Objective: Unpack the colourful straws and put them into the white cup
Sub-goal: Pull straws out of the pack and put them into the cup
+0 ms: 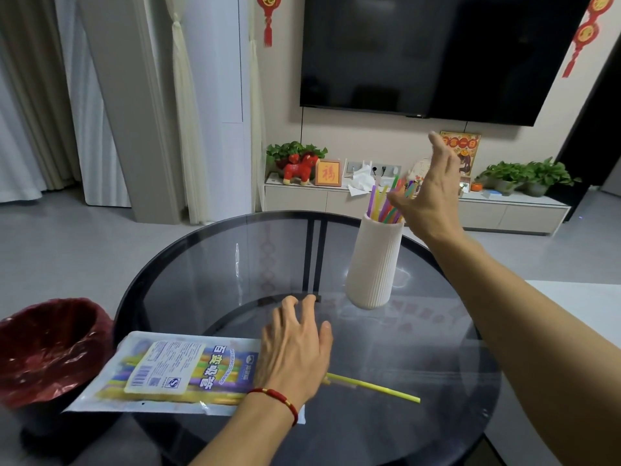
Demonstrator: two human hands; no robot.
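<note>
A ribbed white cup (373,264) stands on the round glass table (208,264) at its far right, with several colourful straws (383,203) sticking out of its top. My right hand (433,193) hovers just right of the straw tips, fingers spread, holding nothing. The plastic straw pack (168,368) lies flat at the table's near left edge, with straws still visible inside. My left hand (295,344) rests palm down on the pack's right end, fingers apart. One yellow straw (379,386) pokes out of the pack and lies on the glass.
A bin with a red liner (50,348) stands on the floor left of the table. Behind the table are a low white cabinet (403,200) with plants and ornaments, and a wall-mounted TV (437,52). A white surface (591,304) shows at the right edge.
</note>
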